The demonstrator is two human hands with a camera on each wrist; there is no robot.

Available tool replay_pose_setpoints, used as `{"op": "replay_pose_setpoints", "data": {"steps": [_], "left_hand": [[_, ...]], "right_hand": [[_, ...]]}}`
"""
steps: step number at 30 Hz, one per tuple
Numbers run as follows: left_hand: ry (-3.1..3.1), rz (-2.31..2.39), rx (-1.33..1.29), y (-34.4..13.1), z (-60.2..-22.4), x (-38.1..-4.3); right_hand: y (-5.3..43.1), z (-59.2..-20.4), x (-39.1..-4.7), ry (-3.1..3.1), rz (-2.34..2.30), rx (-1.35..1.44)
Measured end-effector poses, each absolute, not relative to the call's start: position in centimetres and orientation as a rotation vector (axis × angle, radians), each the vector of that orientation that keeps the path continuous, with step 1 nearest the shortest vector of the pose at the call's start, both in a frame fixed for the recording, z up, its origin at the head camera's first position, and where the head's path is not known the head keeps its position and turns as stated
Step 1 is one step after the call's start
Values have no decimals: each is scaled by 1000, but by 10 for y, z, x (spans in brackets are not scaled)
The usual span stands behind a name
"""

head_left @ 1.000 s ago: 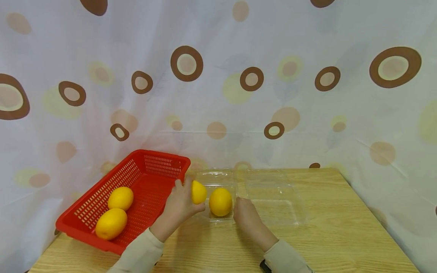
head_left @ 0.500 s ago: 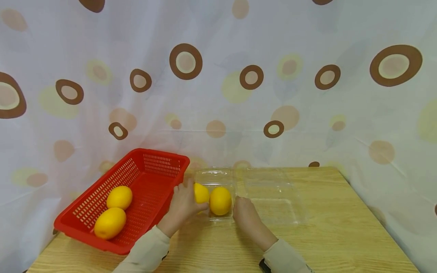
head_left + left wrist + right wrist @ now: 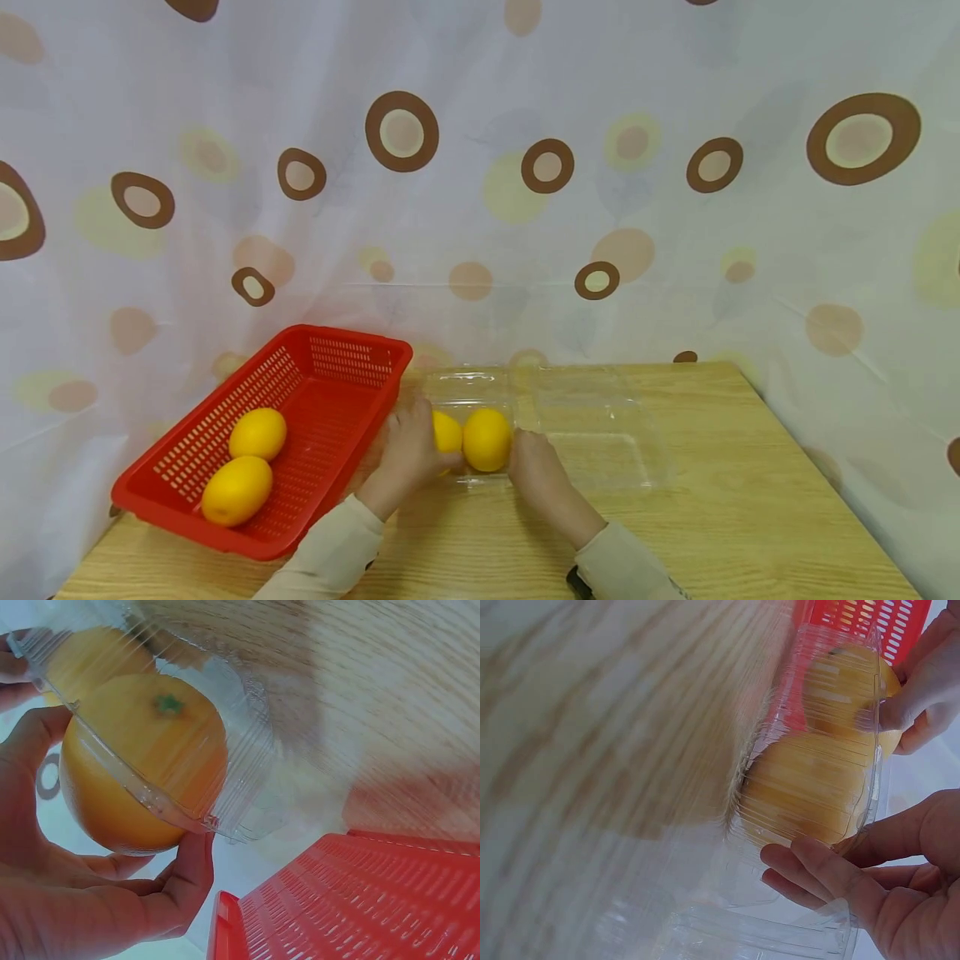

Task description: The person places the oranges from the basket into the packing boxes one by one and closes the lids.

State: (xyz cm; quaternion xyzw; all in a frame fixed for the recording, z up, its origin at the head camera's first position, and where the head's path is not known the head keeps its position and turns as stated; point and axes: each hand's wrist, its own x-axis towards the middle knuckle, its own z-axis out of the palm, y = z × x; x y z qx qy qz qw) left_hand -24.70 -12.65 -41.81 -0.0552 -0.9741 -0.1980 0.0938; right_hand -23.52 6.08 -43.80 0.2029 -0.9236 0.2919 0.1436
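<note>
My left hand (image 3: 407, 457) curls its fingers and thumb around an orange (image 3: 447, 431), lowered into the left half of a clear plastic clamshell box (image 3: 471, 387). A green stem end shows on this orange in the left wrist view. Right beside it in the same half sits a second orange (image 3: 487, 439). My right hand (image 3: 540, 475) pinches the box's wall on the side where the two halves join, thumb inside and fingers outside in the right wrist view. The box's other half (image 3: 600, 454) lies opened out flat to the right.
At the left stands a red perforated basket (image 3: 322, 421), its right edge close to my left hand. Two more oranges, a far one (image 3: 258, 433) and a near one (image 3: 237, 490), lie in it. A patterned curtain (image 3: 480, 167) hangs behind the wooden table (image 3: 750, 492).
My left hand has moved slightly right and down with its orange, which now sits against the other one in the box. The right hand has kept its place at the box wall.
</note>
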Motion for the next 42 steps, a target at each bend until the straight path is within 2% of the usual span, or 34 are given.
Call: {"op": "replay_pose_setpoints", "data": {"steps": [25, 42], "left_hand": [[-2900, -425, -178, -121, -427, -251], [-2829, -86, -213, -116, -433, -249]], "right_hand": [[56, -434, -231, -2687, 755, 547], [56, -436, -232, -2678, 693, 535]]}}
